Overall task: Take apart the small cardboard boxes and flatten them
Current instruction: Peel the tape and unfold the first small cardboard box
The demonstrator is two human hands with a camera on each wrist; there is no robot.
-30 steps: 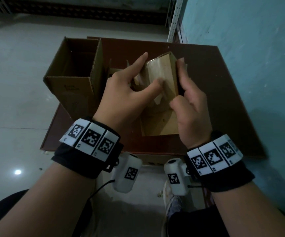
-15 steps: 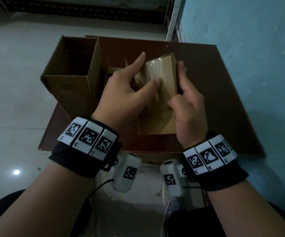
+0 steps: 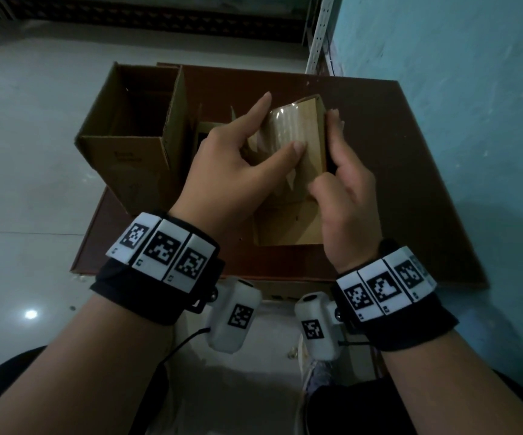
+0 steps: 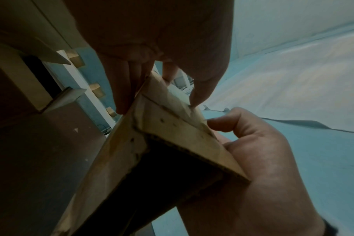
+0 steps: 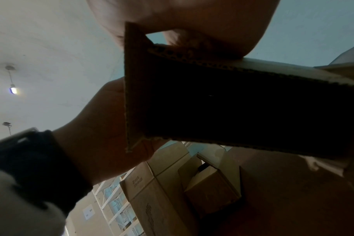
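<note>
While the small box [image 3: 298, 158] was held above the table [image 3: 411, 171], the left hand [image 3: 232, 171] pinched its taped end and the right hand [image 3: 345, 196] gripped its side. Peeling the tape [image 3: 285, 130] steadily along the seam, with the right hand bracing firmly, would likely free the flaps cleanly.

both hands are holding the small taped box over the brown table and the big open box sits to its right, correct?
Not quite: the big open box sits to the left of the small box, as the head view shows. Both hands, left and right, do hold it over the table.

Teal wall [image 3: 442, 89], pale tiled floor [image 3: 34, 152]
</note>
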